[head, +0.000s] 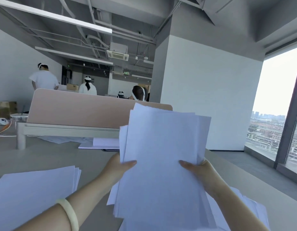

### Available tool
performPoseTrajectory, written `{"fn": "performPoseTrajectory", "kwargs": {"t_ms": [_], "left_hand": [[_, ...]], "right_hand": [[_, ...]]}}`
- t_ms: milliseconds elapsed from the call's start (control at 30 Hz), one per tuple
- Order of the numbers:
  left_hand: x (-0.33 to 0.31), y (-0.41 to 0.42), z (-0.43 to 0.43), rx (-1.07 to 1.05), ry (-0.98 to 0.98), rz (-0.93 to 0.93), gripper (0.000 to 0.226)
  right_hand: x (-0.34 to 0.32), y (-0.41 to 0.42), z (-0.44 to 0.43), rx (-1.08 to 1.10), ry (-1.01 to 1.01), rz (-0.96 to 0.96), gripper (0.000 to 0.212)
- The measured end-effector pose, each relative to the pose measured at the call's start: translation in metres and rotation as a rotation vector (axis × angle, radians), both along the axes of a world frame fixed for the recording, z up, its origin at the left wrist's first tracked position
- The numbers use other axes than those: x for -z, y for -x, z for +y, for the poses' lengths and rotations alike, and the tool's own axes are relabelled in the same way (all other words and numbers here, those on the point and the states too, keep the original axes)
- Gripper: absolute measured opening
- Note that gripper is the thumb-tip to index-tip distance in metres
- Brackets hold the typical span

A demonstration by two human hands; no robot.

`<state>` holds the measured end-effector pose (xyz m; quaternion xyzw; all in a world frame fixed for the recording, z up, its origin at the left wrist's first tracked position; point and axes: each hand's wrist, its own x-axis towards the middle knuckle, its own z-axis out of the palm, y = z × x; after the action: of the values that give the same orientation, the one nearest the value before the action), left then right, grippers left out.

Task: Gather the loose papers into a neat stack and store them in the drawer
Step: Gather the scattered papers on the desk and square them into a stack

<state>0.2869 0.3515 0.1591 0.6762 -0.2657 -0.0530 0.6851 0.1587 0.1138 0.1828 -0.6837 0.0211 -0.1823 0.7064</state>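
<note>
Papers (161, 147): uneven bundle held tilted up above counter (53, 157), top edges fanned, not squared. Fingers (130, 163) clamp its side edges, w/ thumbs on front face, rest hidden behind sheets. L hand (117, 165) grips left edge, R hand (199, 170) grips right edge. Pale bangle (69, 212) on L wrist. Under bundle, loose sheets (244, 209) spread on counter. Second pile (36, 189) lies flat to the left, apart. Far side: more sheets (101, 144) just before pink divider (86, 110).

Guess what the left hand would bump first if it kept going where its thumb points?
Probably the right hand. The left hand has its thumb across the held paper stack, aimed at the right thumb, with only paper between.
</note>
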Motion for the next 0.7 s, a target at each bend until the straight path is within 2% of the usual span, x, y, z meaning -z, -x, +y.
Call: {"fn": "performPoseTrajectory", "kwargs": {"t_ms": [67, 200, 333, 433, 467, 567, 700], "left_hand": [[-0.027, -0.002, -0.004, -0.02, 0.057, -0.105, 0.025], [-0.055, -0.003, -0.007, 0.052, 0.031, -0.214, 0.032], [-0.058, -0.007, -0.009, 0.062, 0.124, -0.141, 0.051], [-0.049, -0.008, -0.01, 0.056, 0.164, -0.058, 0.067], [-0.041, -0.008, -0.012, 0.048, 0.178, -0.032, 0.063], [-0.015, 0.0, -0.023, 0.02, 0.215, 0.013, 0.022], [-0.019, 0.001, -0.035, -0.017, 0.262, 0.015, 0.015]], "right_hand": [[-0.027, 0.003, 0.003, 0.005, 0.051, -0.065, 0.024], [-0.06, 0.008, 0.007, -0.078, 0.122, -0.116, 0.028], [-0.059, 0.002, 0.009, -0.016, 0.16, -0.114, 0.048], [-0.045, -0.003, 0.005, 0.133, 0.02, -0.126, 0.054], [-0.038, -0.004, 0.004, 0.177, -0.011, -0.124, 0.052], [-0.017, -0.012, 0.013, 0.218, -0.02, -0.061, 0.048], [-0.023, -0.015, 0.025, 0.222, -0.012, -0.117, 0.033]]}}
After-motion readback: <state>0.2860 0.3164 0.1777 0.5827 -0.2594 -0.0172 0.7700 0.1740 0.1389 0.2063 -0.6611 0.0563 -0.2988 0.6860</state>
